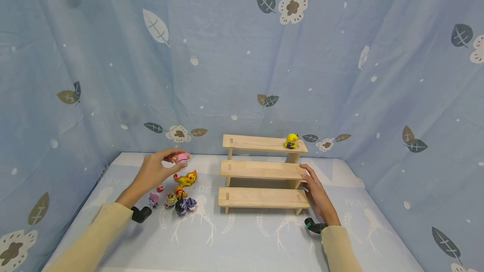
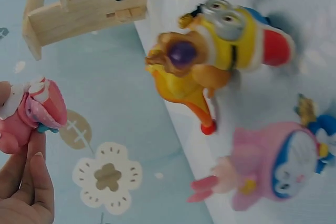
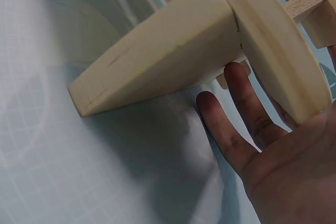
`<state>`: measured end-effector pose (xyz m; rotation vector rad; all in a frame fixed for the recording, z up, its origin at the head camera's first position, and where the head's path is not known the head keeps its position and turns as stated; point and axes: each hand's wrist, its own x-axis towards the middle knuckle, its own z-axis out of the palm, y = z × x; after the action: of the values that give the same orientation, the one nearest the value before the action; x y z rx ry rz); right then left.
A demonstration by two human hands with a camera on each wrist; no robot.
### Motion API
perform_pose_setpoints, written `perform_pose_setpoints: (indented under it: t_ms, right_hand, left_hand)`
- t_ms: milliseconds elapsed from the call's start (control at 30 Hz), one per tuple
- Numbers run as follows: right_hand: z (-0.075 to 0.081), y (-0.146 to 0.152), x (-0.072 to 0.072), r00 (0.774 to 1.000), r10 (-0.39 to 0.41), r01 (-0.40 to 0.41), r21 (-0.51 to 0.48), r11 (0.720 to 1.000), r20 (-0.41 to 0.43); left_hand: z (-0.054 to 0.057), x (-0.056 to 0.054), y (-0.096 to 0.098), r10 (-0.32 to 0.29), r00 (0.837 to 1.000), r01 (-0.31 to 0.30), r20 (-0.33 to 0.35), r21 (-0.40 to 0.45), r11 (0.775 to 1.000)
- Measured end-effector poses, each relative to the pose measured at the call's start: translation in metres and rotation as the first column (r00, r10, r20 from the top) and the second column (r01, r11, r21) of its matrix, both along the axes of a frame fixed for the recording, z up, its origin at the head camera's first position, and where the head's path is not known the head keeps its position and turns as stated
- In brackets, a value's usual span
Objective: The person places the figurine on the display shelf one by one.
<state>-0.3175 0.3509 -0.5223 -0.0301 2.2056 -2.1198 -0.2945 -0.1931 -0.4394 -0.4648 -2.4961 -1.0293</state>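
Note:
My left hand [image 1: 153, 173] holds a pink figurine [image 1: 181, 157] between thumb and fingers, raised over the back left of the table. In the left wrist view this pink figurine [image 2: 44, 108] shows at the left edge, fingertips under it. My right hand [image 1: 319, 194] grips the right end of the middle shelf of a three-step wooden display stand [image 1: 261, 169]. Two fingers [image 3: 247, 103] reach beneath that shelf in the right wrist view. A yellow figurine [image 1: 291, 141] stands on the top step near its right end.
Below my left hand several figurines are grouped: an orange-yellow one [image 1: 186, 178], a minion [image 1: 171, 200], a dark purple one [image 1: 185, 205] and a pink-hooded one [image 1: 153, 199]. A blue patterned curtain [image 1: 227, 74] hangs behind the pale table [image 1: 245, 242].

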Motion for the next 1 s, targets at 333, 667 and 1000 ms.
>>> perform_pose_setpoints:
  t_ms: [333, 667, 1000]
  right_hand:
    - [-0.001, -0.001, -0.001, 1.0, -0.004, 0.004, -0.003, 1.0, 0.003]
    - [-0.001, 0.0, -0.001, 1.0, -0.016, 0.016, 0.006, 1.0, -0.004]
    - [-0.003, 0.0, -0.002, 1.0, -0.009, 0.009, -0.014, 1.0, -0.01]
  left_hand:
    - [0.011, -0.005, 0.012, -0.049, 0.998, 0.052, -0.042, 0.062, 0.997]
    - [0.019, -0.014, 0.03, -0.092, 0.995, 0.095, -0.039, 0.09, 0.991]
    - [0.027, -0.024, 0.055, -0.142, 0.988, 0.148, -0.062, 0.1, 0.984]
